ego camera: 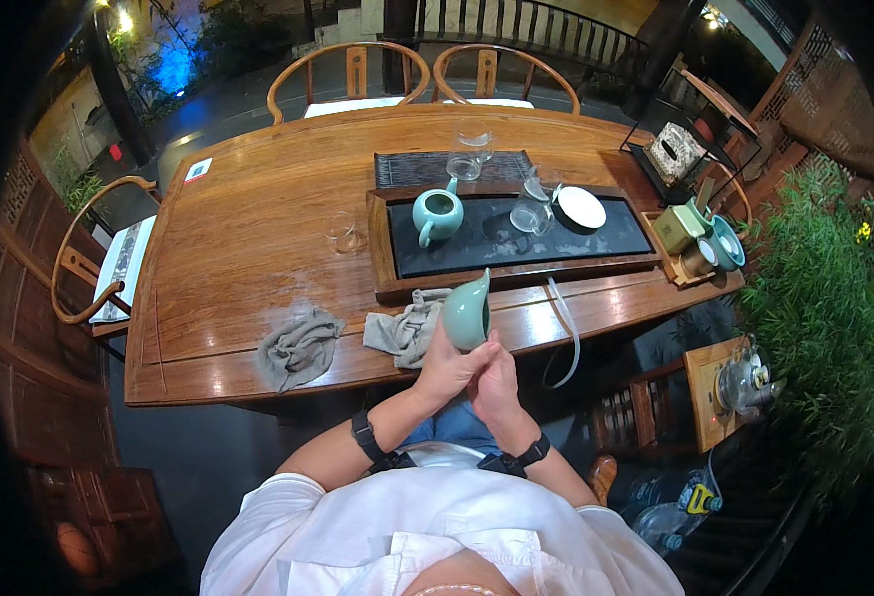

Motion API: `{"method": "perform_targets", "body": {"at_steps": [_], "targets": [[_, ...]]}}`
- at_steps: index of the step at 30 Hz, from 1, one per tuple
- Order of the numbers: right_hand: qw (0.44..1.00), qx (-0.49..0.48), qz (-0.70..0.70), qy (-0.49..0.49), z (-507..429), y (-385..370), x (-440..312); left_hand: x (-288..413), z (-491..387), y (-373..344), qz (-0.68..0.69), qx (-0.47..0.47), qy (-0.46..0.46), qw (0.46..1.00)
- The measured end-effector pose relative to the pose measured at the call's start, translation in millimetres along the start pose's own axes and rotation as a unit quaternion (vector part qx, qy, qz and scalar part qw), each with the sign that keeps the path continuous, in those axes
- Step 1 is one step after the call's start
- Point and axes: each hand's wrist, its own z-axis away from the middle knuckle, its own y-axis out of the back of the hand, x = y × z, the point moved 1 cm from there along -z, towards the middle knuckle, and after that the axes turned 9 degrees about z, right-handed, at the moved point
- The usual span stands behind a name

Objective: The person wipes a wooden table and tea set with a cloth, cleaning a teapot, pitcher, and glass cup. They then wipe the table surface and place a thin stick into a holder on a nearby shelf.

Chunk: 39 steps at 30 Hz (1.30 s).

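Note:
A celadon-green pitcher (466, 311) is held above the table's front edge, tipped on its side. Its spout points away from me and its mouth faces right. My left hand (448, 369) grips the pitcher's near side. Against the pitcher's near end, my right hand (495, 380) meets the left thumb; some of its fingers are hidden. Below and left of the pitcher lies a crumpled grey cloth (399, 334), and a second grey cloth (301, 349) lies farther left. Beyond my hands, a celadon teapot (438, 214) without its lid rests on a dark tea tray (474, 257).
Also on the tray are a glass pitcher (532, 214) and a white dish (581, 207). A glass jug (466, 160) stands behind, a small glass cup (343, 237) left. Tea utensils (694, 238) sit right, above a clear hose (572, 335). A glass kettle (742, 384) occupies a side stand.

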Motion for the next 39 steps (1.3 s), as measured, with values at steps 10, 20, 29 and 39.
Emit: {"method": "perform_targets", "body": {"at_steps": [10,20,29,39], "targets": [[0.933,0.068,0.322,0.15,-7.2,13.6,-9.4,8.1,6.3,2.1,-0.097,-0.01,0.042,0.994],[0.899,0.138,0.392,0.137,-28.5,53.5,-32.0,33.5,-4.6,38.2,-0.392,0.03,-0.101,0.914],[0.975,0.105,0.196,0.017,-42.2,67.2,-38.0,32.0,2.4,78.7,-0.574,0.045,-0.207,0.791],[0.972,0.157,0.171,0.045,-82.8,122.4,-108.8,16.5,16.4,94.5,-0.651,0.013,-0.178,0.738]]}}
